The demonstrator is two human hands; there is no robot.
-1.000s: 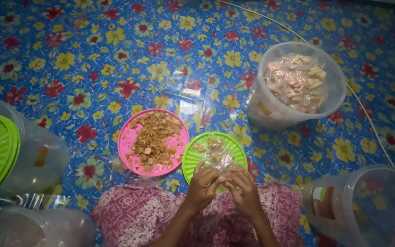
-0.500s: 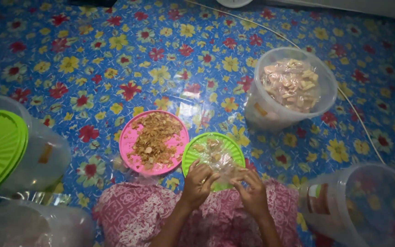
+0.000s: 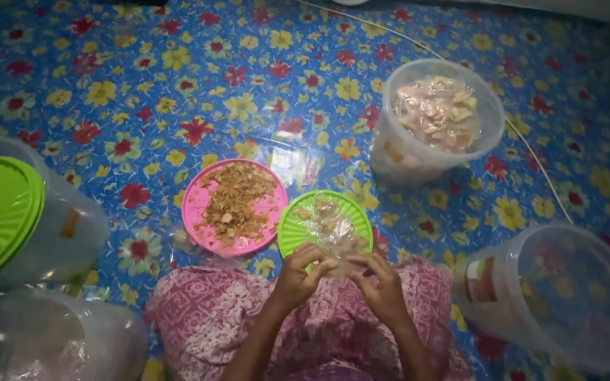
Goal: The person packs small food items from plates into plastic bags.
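Two bare hands meet over the near edge of a round green plastic lid (image 3: 319, 224): the left hand (image 3: 298, 275) and right hand (image 3: 381, 281) each pinch, fingertips closed, a small clear thin plastic bag (image 3: 337, 240) that appears to hold a few pale snack pieces. The bag rests partly on the green lid, just beside a round pink plastic lid (image 3: 195, 219) heaped with brown crumbly fried bits.

Risk, as judged: the film is slick and limp; a slack pinch could let the mouth gape and spill pieces onto the glossy blue floral floor sheet (image 3: 178, 85) or the pink patterned cloth over the lap (image 3: 206, 317).

A translucent round tub of pale packed snacks (image 3: 404, 152) stands well apart, beyond the lids. An empty clear tub (image 3: 531, 296) lies tilted at the right.
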